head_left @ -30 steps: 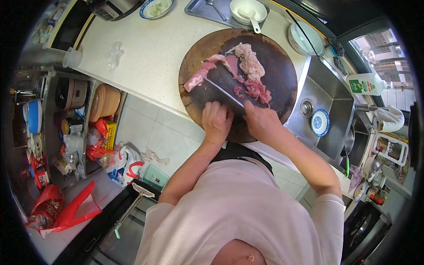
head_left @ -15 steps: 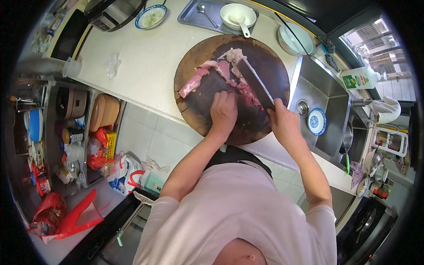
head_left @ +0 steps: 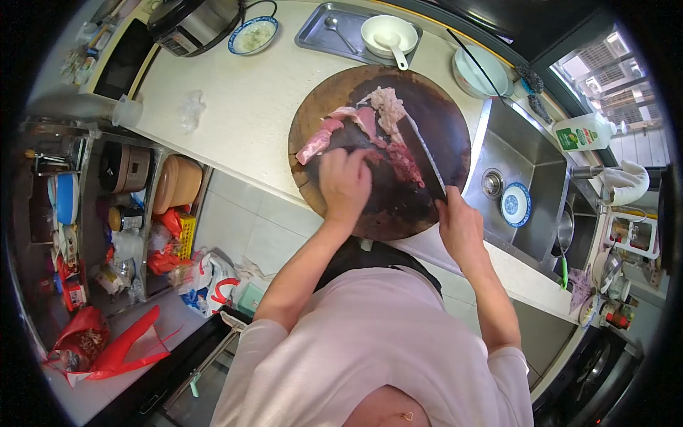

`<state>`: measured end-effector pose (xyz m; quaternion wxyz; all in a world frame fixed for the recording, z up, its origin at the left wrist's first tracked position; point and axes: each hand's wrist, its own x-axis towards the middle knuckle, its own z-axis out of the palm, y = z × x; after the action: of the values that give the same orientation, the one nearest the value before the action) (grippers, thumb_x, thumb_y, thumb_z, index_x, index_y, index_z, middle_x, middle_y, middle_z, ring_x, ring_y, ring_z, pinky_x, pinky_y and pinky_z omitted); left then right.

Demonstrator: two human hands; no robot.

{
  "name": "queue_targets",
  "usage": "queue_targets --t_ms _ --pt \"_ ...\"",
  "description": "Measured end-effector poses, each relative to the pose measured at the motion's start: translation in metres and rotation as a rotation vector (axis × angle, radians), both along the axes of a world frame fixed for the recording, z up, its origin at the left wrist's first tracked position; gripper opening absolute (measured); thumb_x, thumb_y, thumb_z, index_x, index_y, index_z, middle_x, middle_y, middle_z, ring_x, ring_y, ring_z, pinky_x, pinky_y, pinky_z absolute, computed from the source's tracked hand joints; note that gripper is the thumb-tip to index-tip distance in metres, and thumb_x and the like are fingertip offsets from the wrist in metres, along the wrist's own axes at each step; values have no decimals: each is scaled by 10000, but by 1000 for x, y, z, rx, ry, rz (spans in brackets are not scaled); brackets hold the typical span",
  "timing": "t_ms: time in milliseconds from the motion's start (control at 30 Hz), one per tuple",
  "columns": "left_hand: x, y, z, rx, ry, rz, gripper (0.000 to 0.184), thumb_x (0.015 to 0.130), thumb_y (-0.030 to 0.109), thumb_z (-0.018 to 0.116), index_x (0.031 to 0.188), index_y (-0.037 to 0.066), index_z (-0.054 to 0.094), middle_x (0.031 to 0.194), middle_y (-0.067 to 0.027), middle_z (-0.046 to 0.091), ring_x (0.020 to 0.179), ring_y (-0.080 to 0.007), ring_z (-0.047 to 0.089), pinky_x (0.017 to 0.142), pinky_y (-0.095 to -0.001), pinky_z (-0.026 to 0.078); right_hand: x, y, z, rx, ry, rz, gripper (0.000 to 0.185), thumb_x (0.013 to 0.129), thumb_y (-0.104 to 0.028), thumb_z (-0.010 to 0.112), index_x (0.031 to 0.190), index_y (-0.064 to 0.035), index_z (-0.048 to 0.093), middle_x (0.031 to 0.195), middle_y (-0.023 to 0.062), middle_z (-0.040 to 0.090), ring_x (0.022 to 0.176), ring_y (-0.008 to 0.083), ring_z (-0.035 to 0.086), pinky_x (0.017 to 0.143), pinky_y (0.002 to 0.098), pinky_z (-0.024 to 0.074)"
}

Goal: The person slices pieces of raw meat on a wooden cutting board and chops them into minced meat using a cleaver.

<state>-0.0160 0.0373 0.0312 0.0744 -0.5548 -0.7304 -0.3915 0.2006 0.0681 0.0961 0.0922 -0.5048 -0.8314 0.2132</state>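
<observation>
We log the edges first. The round board sits on the counter, and its near rim covers part of the counter's front edge, just ahead of the dark trousers. On the right, the rim lies near the sink. On the far side, the tray, bearing a white bowl, is just beside the rim; a larger bowl stands at the far right. Toward the cooker, we note a broad stretch of pale counter. Dark wood shows between the knife and the board's right rim.

Meat: the strip lies at the left of the board; the mince runs from the far middle, where it is pale, to the near right, where it is red.

Grip, right hand: fingers closed around the knife's near end, blade slanting far-left along the mince's right side.

Grip, left hand: fingers bent, loosely parted, blurred, near the strip. We cannot tell whether the fingertips touch meat.
</observation>
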Motion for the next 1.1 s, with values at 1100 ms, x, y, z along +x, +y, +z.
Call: queue_targets --t_ms 1100 --pt "-38 -31 -5 81 -511 111 72 834 59 696 809 11 649 770 -40 554 690 -124 522 621 -254 423 -20 -27 22 -5 229 174 380 844 -39 589 1216 -67 517 973 159 633 764 397 634 645 482 506"
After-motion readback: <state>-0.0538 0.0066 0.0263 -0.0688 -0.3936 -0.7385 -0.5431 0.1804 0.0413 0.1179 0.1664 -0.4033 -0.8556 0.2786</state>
